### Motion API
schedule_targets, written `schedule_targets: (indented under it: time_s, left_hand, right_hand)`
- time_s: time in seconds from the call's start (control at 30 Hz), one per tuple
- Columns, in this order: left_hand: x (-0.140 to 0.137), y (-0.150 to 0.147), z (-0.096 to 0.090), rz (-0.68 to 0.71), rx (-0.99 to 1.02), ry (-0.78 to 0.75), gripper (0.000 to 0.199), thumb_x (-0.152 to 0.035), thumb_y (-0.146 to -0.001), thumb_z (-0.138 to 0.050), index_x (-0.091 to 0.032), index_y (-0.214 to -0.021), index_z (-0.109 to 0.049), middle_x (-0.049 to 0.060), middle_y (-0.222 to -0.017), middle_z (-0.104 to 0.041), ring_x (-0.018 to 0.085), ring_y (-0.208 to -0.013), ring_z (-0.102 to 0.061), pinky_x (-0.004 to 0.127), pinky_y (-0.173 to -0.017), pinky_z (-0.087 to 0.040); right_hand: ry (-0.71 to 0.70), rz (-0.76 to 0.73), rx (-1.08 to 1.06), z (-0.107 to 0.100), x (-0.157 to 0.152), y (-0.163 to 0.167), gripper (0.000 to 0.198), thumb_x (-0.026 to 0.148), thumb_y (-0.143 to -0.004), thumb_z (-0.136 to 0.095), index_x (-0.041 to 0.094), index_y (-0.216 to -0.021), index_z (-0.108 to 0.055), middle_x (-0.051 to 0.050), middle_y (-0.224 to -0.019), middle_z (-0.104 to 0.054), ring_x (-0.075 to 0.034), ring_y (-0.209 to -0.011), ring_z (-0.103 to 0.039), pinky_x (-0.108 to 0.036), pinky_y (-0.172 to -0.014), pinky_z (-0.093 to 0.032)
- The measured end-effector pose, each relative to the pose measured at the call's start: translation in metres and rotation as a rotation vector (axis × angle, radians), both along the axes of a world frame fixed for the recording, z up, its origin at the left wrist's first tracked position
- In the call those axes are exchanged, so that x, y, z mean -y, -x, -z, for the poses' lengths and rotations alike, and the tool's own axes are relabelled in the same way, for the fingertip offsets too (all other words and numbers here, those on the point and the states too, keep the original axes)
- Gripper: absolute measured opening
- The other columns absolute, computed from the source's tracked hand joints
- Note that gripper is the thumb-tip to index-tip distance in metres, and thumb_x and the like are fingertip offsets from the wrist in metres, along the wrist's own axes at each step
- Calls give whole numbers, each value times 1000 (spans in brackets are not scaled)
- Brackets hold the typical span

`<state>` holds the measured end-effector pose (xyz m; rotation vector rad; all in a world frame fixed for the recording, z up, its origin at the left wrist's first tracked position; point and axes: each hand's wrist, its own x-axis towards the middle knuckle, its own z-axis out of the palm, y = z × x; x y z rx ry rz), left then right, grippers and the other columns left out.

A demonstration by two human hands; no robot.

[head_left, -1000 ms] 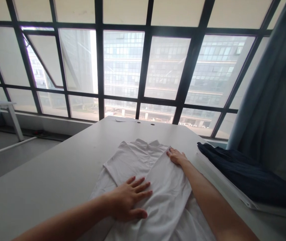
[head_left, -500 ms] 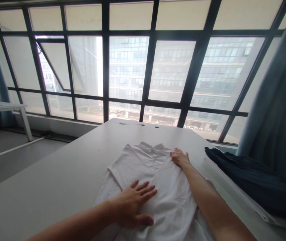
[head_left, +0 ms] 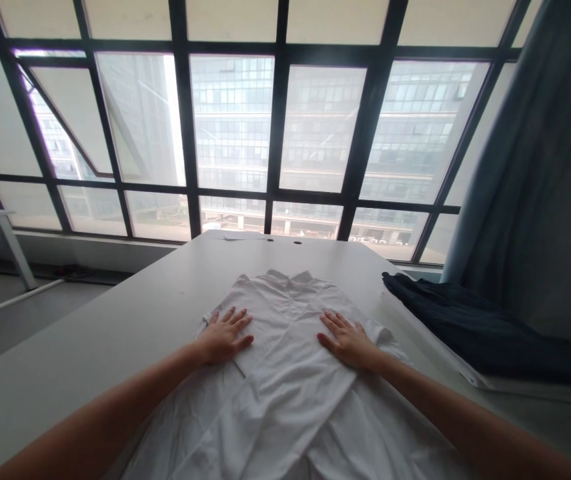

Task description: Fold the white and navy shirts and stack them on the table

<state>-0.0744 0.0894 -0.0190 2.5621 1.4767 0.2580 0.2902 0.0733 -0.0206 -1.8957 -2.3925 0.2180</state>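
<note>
A white collared shirt (head_left: 285,360) lies spread on the white table, its collar toward the window and wrinkles running over its front. On the shirt's left side my left hand (head_left: 224,335) rests flat with its fingers spread. My right hand (head_left: 348,340) lies flat on the right side, level with the left one, fingers stretched out. Neither hand grips the cloth. The lower end of the shirt runs out of view at the bottom.
Dark navy folded cloth (head_left: 485,327) lies on white material (head_left: 445,347) at the table's right. The white table (head_left: 115,333) reaches toward the framed window (head_left: 233,127). A blue-grey curtain (head_left: 525,167) hangs at right; another white table (head_left: 13,247) stands at far left.
My left hand has moved up and left to the shirt's left side. My right hand has come down from the shoulder by the collar onto the right side. The view has shifted right.
</note>
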Motion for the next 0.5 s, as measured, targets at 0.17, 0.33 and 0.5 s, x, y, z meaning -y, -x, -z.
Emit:
schedule_targets:
  time_s: [0.17,0.33,0.5]
  left_hand:
    - [-33,-20,-22,-41,-109,-11,60,-55,-99,-37,-25,-151,-41,10,-160,-33,32,-149,-23,57,-120,-14]
    - [-8,-50,-32,2,-51,-95,53,-47,-104,-28,-25,-151,-42,8,-158,-38,28,-148,-28,52,-120,-19]
    - [40,-49,-15,371,-23,39,68,-67,-98,-29,-32,-156,-31,5,-163,-24,28,-151,-17,53,-122,-10]
  right_hand:
    - [-33,82,91,-21,-37,5,67,56,-102,-29,18,-157,-28,-12,-163,-19,-30,-150,-15,-61,-117,-11]
    - [-114,99,97,-22,-25,29,64,51,-103,-31,17,-156,-30,-14,-162,-23,-34,-149,-16,-60,-117,-10]
    - [-17,-54,-10,-7,2,17,64,57,-102,-26,22,-157,-31,-8,-164,-19,-29,-151,-13,-57,-118,-13]
